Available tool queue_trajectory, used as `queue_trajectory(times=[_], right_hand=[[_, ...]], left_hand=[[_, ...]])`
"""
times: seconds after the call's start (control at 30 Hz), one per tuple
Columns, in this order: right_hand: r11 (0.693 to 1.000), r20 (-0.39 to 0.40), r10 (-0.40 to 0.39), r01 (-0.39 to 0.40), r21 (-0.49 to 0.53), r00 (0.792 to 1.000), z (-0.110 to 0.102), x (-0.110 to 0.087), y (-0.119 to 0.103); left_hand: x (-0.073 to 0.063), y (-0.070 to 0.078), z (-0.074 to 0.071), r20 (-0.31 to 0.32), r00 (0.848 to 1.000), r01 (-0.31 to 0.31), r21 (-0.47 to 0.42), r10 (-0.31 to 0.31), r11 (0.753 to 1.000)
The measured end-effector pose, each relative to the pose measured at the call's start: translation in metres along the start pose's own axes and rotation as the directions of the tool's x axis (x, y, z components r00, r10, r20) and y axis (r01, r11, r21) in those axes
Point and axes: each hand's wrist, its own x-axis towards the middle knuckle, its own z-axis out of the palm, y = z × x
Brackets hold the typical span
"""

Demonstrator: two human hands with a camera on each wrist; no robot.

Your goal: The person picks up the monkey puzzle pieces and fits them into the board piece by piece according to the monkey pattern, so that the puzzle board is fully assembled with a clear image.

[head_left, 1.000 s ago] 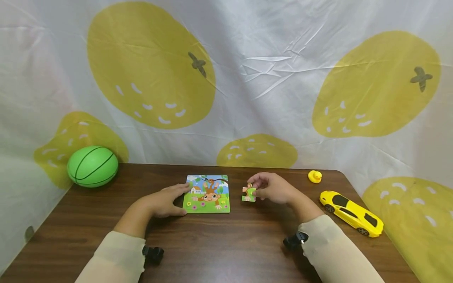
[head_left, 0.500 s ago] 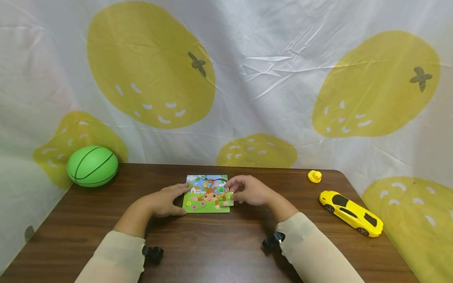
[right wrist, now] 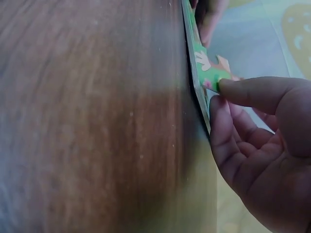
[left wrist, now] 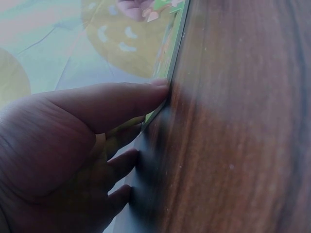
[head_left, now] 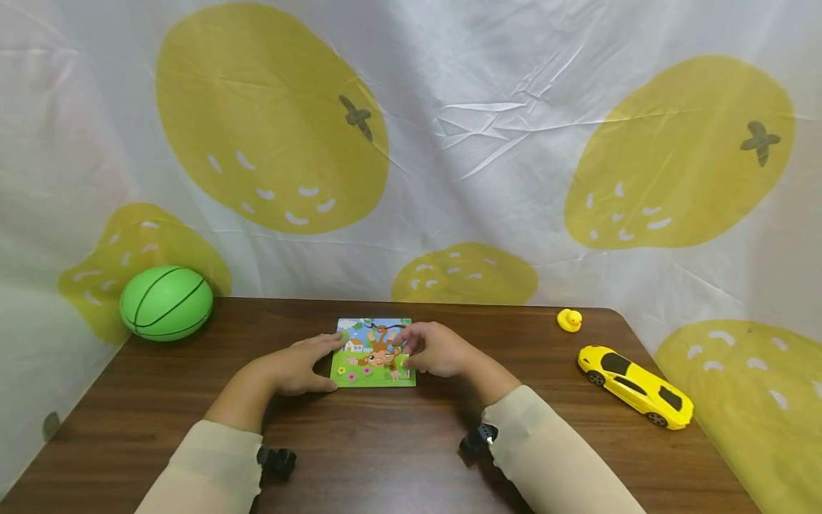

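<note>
A square jigsaw puzzle board point(head_left: 353, 368) with a monkey picture lies flat on the brown table. My left hand point(head_left: 299, 366) rests against its left side, the fingers spread along the edge and the thumb point(left wrist: 146, 94) touching the near left corner. Over the board's right part, my right hand point(head_left: 439, 350) pinches a puzzle piece point(right wrist: 212, 73) between thumb and fingers. Green with a pale monkey hand and a pink flower, the piece is tilted, with its edge low against the board in the right wrist view.
A green ball point(head_left: 167, 303) sits at the table's back left. On the right are a small yellow rubber duck point(head_left: 569, 320) and a yellow toy car point(head_left: 636, 387). A white cloth point(head_left: 488, 178) with yellow fruit shapes hangs behind the table point(head_left: 379, 450).
My right hand has carried the puzzle piece left, from beside the board to over its right part. The left hand and the board have stayed in place.
</note>
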Motion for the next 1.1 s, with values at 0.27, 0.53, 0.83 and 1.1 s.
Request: queue_trajectory(times=[0.27, 0.53, 0.83, 1.1], right_hand=[[0.998, -0.021, 0.013, -0.014, -0.060, 1.000, 0.0043, 0.0030, -0.0003], [0.992, -0.013, 0.063, -0.064, -0.108, 0.998, 0.0046, 0.0029, -0.0006], [0.983, 0.009, 0.083, -0.080, -0.168, 0.997, 0.0035, 0.0023, -0.0010], [0.969, 0.062, 0.023, -0.007, -0.248, 0.998, 0.0014, 0.0004, -0.0044]], left_hand=[[-0.0011, -0.0008, 0.0002, -0.007, 1.000, -0.010, 0.003, 0.010, 1.000], [-0.0004, -0.0019, 0.0002, -0.013, 1.000, -0.022, 0.010, 0.022, 1.000], [0.0008, -0.0026, 0.0009, -0.019, 0.999, -0.025, 0.007, 0.025, 1.000], [-0.0001, -0.0016, 0.0003, -0.015, 1.000, -0.015, 0.000, 0.015, 1.000]])
